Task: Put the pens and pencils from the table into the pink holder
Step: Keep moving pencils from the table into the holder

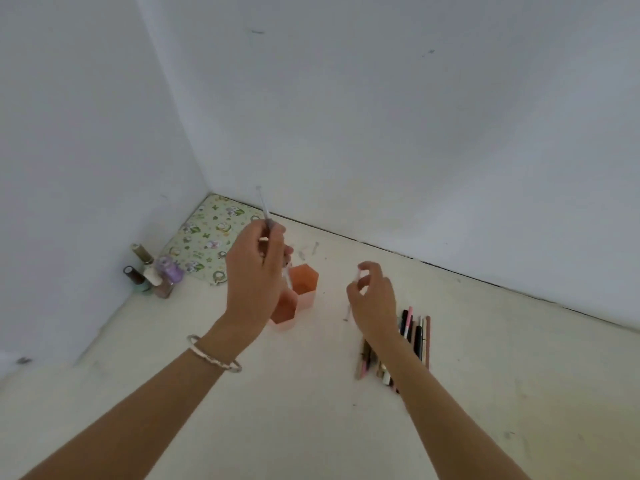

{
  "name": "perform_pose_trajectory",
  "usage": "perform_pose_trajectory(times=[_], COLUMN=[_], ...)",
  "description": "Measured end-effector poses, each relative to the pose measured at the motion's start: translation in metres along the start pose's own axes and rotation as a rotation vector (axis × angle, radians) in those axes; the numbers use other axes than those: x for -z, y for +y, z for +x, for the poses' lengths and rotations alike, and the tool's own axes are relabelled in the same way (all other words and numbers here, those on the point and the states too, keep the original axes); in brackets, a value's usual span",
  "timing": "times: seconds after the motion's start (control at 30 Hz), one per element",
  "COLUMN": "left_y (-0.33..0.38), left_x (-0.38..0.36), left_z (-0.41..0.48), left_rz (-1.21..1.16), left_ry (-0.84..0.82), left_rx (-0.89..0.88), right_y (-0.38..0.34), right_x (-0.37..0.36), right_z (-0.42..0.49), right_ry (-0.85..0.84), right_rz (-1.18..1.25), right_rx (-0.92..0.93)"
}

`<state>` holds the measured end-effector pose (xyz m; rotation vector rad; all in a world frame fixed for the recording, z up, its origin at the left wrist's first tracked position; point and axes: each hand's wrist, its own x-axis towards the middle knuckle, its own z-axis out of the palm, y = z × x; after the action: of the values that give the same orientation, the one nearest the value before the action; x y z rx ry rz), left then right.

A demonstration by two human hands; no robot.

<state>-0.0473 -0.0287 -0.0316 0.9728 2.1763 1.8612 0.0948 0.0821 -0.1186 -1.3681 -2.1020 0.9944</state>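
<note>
The pink holder [304,287], made of hexagonal cups, stands on the white table [311,410]. My left hand [254,278] hovers over its near-left cup, closed on a clear pen [264,206] that points up and away. My right hand [374,299] is to the right of the holder, pinching a thin pale pen [349,311] nearly upright. Several pens and pencils [415,336] lie side by side on the table under and beside my right wrist, partly hidden by it.
Several small nail polish bottles [152,271] stand at the left wall. A patterned green mat [207,237] lies in the back corner. White walls close off the table at the left and the back.
</note>
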Motion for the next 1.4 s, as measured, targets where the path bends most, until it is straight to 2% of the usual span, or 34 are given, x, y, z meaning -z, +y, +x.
perform_pose_trajectory(times=[0.07,0.17,0.27,0.4,0.53,0.6,0.7,0.9,0.97,1.03,1.2,1.4], left_y=[-0.015,-0.033,-0.043,-0.051,-0.056,-0.059,-0.06,-0.066,-0.069,-0.07,-0.054,-0.043], left_x=[0.013,0.016,0.01,0.005,0.008,0.016,0.027,0.034,0.034,0.036,0.054,0.057], left_z=[0.016,0.026,0.027,0.027,0.011,0.013,0.026,0.021,0.015,0.015,0.03,0.028], left_rz=[-0.065,-0.162,-0.136,-0.083,0.206,0.357,0.494,0.54,0.625,0.689,0.475,0.32], left_ry=[0.137,0.2,0.189,0.159,0.03,0.077,0.12,-0.12,-0.154,-0.11,0.108,0.099], left_rx=[0.006,0.054,0.046,0.015,-0.108,-0.214,-0.34,-0.373,-0.44,-0.434,-0.313,-0.2], right_y=[-0.029,-0.069,-0.096,-0.103,-0.101,-0.103,-0.109,-0.113,-0.111,-0.11,-0.108,-0.085], right_x=[0.015,0.03,0.034,0.029,0.022,0.016,0.004,-0.016,-0.018,-0.018,-0.026,-0.049], right_z=[0.008,0.01,0.005,-0.003,-0.008,-0.008,-0.007,-0.007,-0.007,-0.006,-0.002,-0.002], right_ry=[0.194,0.342,0.358,0.349,0.377,0.386,0.377,0.349,0.354,0.359,0.327,0.171], right_rz=[0.206,0.423,0.495,0.499,0.533,0.544,0.53,0.497,0.498,0.495,0.4,-0.006], right_rx=[0.051,0.156,0.233,0.244,0.248,0.266,0.291,0.313,0.311,0.312,0.39,0.58])
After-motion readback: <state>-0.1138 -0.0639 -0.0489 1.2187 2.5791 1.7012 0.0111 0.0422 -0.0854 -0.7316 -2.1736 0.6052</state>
